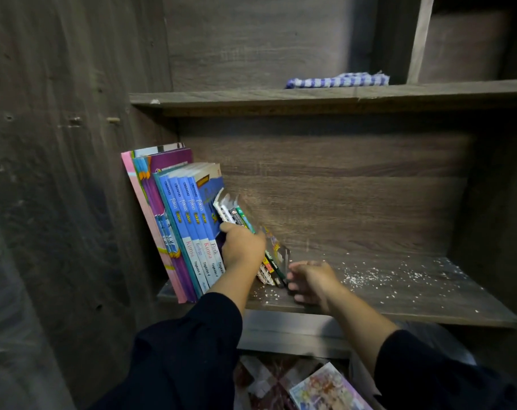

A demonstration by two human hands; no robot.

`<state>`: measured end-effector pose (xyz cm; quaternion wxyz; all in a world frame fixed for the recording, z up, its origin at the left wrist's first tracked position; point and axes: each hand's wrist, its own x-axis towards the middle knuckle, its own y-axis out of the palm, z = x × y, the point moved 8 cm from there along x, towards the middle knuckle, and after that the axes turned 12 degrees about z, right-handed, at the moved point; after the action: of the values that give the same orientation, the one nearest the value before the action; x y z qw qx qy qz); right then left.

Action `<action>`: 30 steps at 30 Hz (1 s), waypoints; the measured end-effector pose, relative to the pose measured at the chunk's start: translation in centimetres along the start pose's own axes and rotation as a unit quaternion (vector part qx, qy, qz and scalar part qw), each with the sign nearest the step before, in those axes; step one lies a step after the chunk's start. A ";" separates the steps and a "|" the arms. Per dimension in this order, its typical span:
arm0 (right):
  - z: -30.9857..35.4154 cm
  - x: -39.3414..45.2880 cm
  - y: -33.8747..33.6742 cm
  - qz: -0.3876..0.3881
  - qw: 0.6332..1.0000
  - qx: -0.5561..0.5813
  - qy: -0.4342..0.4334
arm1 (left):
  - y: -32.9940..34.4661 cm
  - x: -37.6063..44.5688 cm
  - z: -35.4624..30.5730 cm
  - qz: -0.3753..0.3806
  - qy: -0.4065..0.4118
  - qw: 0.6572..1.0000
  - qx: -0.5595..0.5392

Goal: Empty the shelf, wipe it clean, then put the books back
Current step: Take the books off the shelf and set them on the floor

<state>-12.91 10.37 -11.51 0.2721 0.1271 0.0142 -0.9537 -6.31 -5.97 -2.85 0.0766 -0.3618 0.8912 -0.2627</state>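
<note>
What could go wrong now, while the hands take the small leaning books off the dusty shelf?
1. The left hand grips the thin leaning books as a bundle; one might slip out.
2. The blue books and the tall books lean too; they may topple once their support goes.
3. The right hand, low on the shelf, could smear the white crumbs.

Dim overall — light falls mid-frame, corners sink into shadow; hands motion-blurred, edges bowed by wide-angle.
</note>
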 end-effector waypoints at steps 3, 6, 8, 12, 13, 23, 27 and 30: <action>-1.1 0.2 -0.2 0.012 0.998 0.031 0.055 | -0.5 0.6 0.1 -0.010 0.011 1.000 -0.022; -1.7 0.5 0.4 0.043 0.990 0.110 0.079 | -0.9 0.9 0.1 -0.011 0.036 0.998 -0.052; -1.6 0.5 0.7 0.059 0.982 0.160 0.081 | -0.9 1.0 0.1 0.017 0.035 0.993 -0.111; -1.2 -0.3 -0.7 0.038 0.956 0.290 0.034 | -0.1 -0.1 0.5 0.118 -0.003 0.970 -0.212; -1.2 -0.6 -1.3 0.029 0.949 0.312 0.027 | 0.2 -0.6 0.7 0.142 -0.009 0.964 -0.224; -4.8 -6.8 -4.9 -0.018 0.984 0.173 0.041 | 1.8 -8.3 4.3 0.260 -0.060 0.922 -0.279; -6.9 -9.3 -5.6 -0.040 0.986 0.151 0.048 | 2.2 -12.0 5.7 0.290 -0.082 0.911 -0.282; -8.4 -10.8 -6.0 -0.060 0.984 0.158 0.053 | 2.5 -13.8 6.8 0.306 -0.096 0.902 -0.290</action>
<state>-5.19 21.90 -17.22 0.1901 0.2179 -0.1145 -0.9504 4.42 2.19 -10.72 0.1301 -0.1014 0.9831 0.0796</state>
